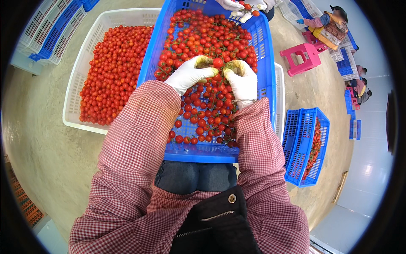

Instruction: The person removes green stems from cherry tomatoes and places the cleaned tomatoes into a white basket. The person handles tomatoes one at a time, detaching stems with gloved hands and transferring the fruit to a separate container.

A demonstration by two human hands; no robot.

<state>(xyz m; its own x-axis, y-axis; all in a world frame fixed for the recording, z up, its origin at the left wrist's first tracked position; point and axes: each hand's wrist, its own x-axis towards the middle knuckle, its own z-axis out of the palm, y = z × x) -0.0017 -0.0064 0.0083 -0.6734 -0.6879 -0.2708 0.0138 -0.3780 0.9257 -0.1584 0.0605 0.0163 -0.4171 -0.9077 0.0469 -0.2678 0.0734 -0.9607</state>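
Your left hand: white-gloved left hand [189, 75], thumb and fingers curled toward each other in a partly closed pinch, yellow-green stains across the tips.
Your right hand: white-gloved right hand [244, 82], mirroring that curl from the other side, its tips stained too.
Between your fingertips: one red cherry tomato [218, 63], right there in the gap between your two hands; you have it close, but I can't tell which hand grips it.
Under your hands: a heap of cherry tomatoes [207, 40], many on green stems, thick toward the far end and thinning near you.
Your blue crate: the slatted blue crate [201, 157] carries that heap, its near edge just in front of your dark jeans [192, 175].
Your sleeves: red-and-white checked sleeves [139, 114] reach over the near edge.
Across from you: a co-worker's white gloves [230, 5], with tomatoes at the fingers.
To your left: a white crate [72, 95], loaded with loose red tomatoes [116, 72].
To your right: two blue baskets [292, 142] side by side on the floor, tomatoes showing in one.
Farther right: a pink stool [301, 58], with a seated person [331, 30] beyond it.
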